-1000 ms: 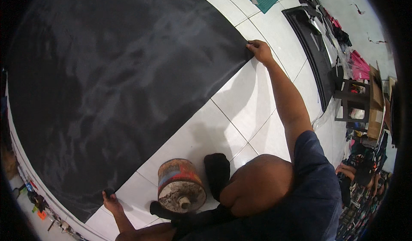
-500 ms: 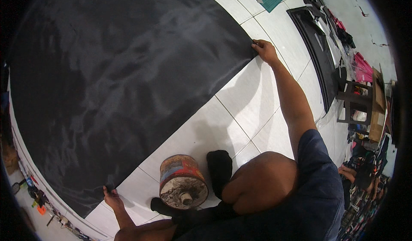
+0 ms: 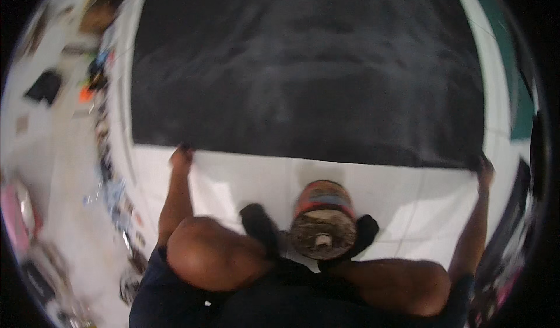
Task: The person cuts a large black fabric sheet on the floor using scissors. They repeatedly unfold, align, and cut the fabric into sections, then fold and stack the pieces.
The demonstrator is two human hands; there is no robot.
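A large sheet of smooth black fabric (image 3: 309, 77) lies spread out in front of me, with faint creases across it. My left hand (image 3: 182, 156) is closed on its near edge, a little in from the near left corner. At the near right corner my right hand (image 3: 485, 170) pinches the fabric; motion blurs its fingers somewhat. Both arms reach wide apart. Between my knees and the near edge stands a round can (image 3: 324, 196) with coloured sides and a rough, dirty end that has a pale knob in it.
White floor tiles (image 3: 268, 176) show around the fabric. My feet in black socks (image 3: 259, 226) flank the can. A green mat (image 3: 521, 115) lies at the far right, above dark folded material (image 3: 510, 211). Small scattered items (image 3: 105, 129) line a strip on the left.
My view has swung to the left, so the fabric's near edge now runs nearly level across the picture. Both hands keep hold of that edge at about the same places.
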